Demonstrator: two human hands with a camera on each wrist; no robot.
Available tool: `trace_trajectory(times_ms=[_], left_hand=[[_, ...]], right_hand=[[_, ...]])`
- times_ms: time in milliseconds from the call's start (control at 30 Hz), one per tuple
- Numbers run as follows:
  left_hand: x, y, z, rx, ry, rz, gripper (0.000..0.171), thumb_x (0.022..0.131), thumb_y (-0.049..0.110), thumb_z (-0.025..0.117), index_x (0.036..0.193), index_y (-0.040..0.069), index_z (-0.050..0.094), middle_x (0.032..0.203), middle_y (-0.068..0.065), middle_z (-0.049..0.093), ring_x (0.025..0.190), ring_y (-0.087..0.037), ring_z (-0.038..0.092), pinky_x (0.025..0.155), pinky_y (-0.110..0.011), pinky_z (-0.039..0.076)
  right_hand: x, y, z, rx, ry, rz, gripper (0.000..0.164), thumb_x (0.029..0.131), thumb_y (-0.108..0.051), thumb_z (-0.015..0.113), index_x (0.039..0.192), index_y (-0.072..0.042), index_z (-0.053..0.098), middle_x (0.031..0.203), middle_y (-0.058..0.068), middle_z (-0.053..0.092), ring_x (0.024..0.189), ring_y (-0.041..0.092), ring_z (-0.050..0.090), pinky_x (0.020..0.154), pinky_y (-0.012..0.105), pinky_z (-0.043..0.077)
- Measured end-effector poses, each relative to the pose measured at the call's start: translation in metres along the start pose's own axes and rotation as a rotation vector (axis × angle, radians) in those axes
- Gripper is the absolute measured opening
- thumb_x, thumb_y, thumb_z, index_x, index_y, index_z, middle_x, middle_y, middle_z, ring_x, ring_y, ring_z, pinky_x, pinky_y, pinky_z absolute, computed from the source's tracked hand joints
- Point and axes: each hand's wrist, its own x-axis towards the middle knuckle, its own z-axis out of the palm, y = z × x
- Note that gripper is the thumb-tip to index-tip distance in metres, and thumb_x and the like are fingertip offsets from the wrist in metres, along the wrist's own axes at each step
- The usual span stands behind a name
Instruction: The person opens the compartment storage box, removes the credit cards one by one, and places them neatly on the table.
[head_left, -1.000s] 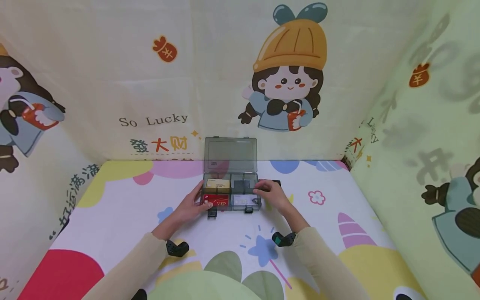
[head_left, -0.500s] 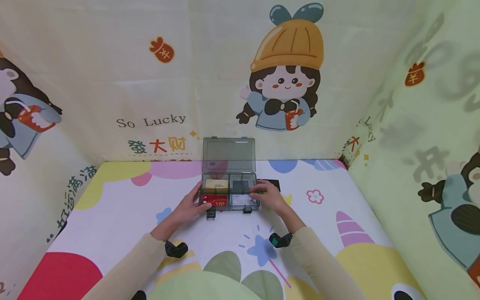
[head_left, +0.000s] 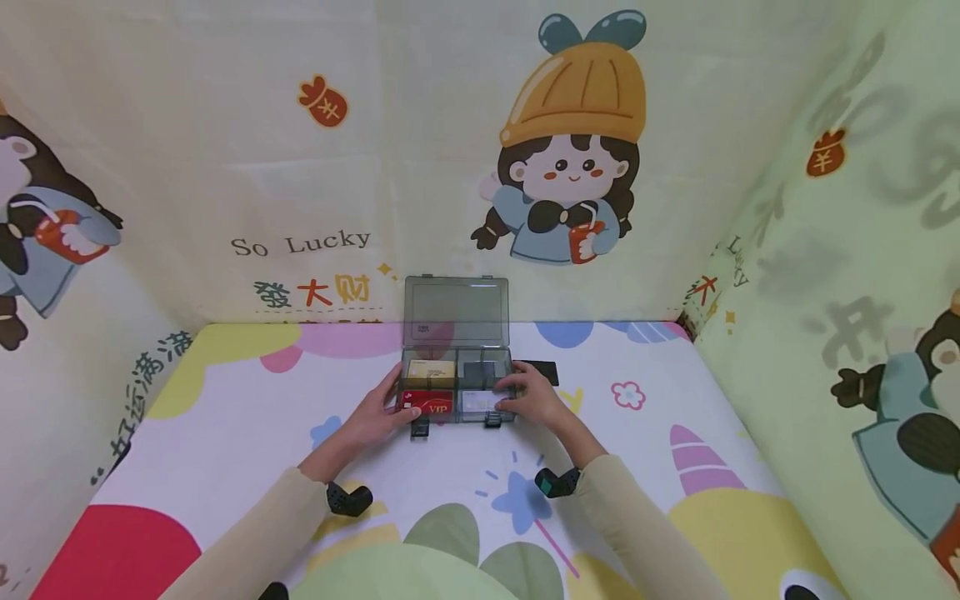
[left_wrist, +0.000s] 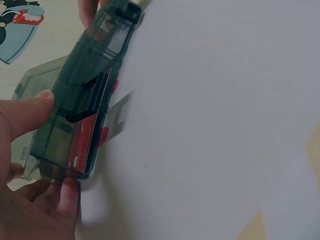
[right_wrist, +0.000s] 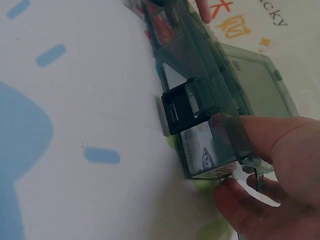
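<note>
Behind the counter (head_left: 255,417) we see a cream cloth (head_left: 431,183) printed with a cartoon girl (head_left: 573,162); the counter's white cover (head_left: 600,408) bears a blue star (head_left: 520,502) and pink flower (head_left: 628,396).

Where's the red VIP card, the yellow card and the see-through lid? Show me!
Red VIP card (head_left: 432,402): head view, middle of its printed face.
Yellow card (head_left: 431,372): head view, on its face.
See-through lid (head_left: 457,305): head view, middle of its panel.

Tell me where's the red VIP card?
In the head view, the red VIP card sits in the near left compartment of the box, between the left hand and white card.
</note>
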Motion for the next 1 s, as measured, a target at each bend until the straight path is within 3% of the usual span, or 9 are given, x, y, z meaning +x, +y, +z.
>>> trace_trajectory(times_ms=[133, 267, 400, 667, 1000], left_hand=[[0.0002, -0.001, 0.0, 0.012, 0.002, 0.006, 0.091, 0.09, 0.024, 0.068, 0.157, 0.026, 0.006, 0.164, -0.008, 0.011, 0.15, -0.035, 0.015, 0.112, -0.049, 0.037], [0.0008, 0.0006, 0.0002, 0.009, 0.0, 0.008, 0.091, 0.091, 0.024, 0.068, 0.157, 0.027, 0.005, 0.164, -0.009, 0.011, 0.15, -0.035, 0.014, 0.113, -0.049, 0.036], [0.0009, 0.0019, -0.0008, 0.009, 0.001, 0.008, 0.091, 0.091, 0.024, 0.068, 0.157, 0.026, 0.005, 0.164, -0.009, 0.011, 0.15, -0.036, 0.015, 0.113, -0.05, 0.035], [0.0019, 0.0011, -0.001, 0.014, -0.001, -0.001, 0.092, 0.091, 0.023, 0.068, 0.157, 0.027, 0.005, 0.164, -0.009, 0.012, 0.15, -0.036, 0.015, 0.113, -0.05, 0.035], [0.0003, -0.0015, 0.0022, -0.005, 0.0, 0.002, 0.092, 0.09, 0.022, 0.068, 0.157, 0.028, 0.005, 0.164, -0.007, 0.012, 0.15, -0.034, 0.014, 0.112, -0.05, 0.037]], right_hand=[[0.0004, -0.0012, -0.0007, -0.002, -0.017, 0.023, 0.025, 0.078, -0.016, 0.08, 0.102, -0.013, 0.075, 0.15, 0.021, 0.037, 0.137, 0.041, 0.039, 0.111, 0.055, 0.036], [0.0016, -0.002, -0.0029, -0.029, -0.036, 0.034, 0.025, 0.08, -0.018, 0.079, 0.105, -0.015, 0.074, 0.136, 0.019, 0.046, 0.11, 0.028, 0.052, 0.088, 0.04, 0.049], [0.0041, -0.003, -0.0037, -0.082, -0.06, 0.022, 0.025, 0.082, -0.021, 0.077, 0.106, -0.017, 0.074, 0.119, 0.014, 0.05, 0.09, 0.02, 0.046, 0.071, 0.029, 0.041], [0.0036, -0.0036, -0.0017, -0.097, -0.092, 0.019, 0.025, 0.085, -0.023, 0.074, 0.108, -0.014, 0.072, 0.114, 0.016, 0.047, 0.089, 0.022, 0.046, 0.077, 0.034, 0.042], [0.0028, -0.0004, -0.0007, -0.096, -0.099, -0.016, 0.023, 0.084, -0.022, 0.075, 0.105, -0.015, 0.072, 0.101, 0.01, 0.047, 0.083, 0.019, 0.043, 0.066, 0.028, 0.037]])
